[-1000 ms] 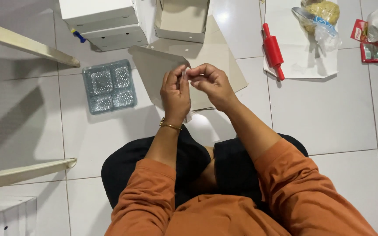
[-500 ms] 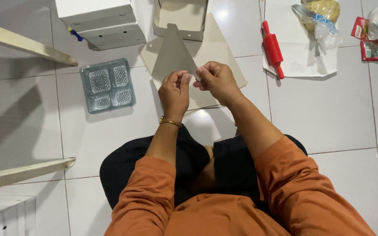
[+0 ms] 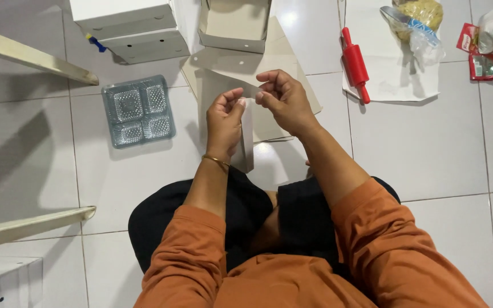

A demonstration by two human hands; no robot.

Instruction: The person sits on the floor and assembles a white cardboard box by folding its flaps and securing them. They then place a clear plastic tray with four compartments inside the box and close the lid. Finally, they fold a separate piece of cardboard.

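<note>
My left hand [image 3: 223, 121] and right hand [image 3: 283, 100] meet at the middle of the frame, fingertips pinching the top edge of a grey cardboard sheet [image 3: 247, 140] that hangs down over my lap. Left of them lies a clear plastic tray [image 3: 138, 111]. Farther up sits an open box [image 3: 234, 24], with a red rolling pin [image 3: 355, 64] at upper right.

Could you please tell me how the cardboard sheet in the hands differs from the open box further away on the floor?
The sheet is flat and unfolded; the box is folded into an open tray with upright walls. The sheet is held off the floor by the left hand and right hand; the box rests on the tiles, untouched. Both are pale grey-white cardboard.
</note>
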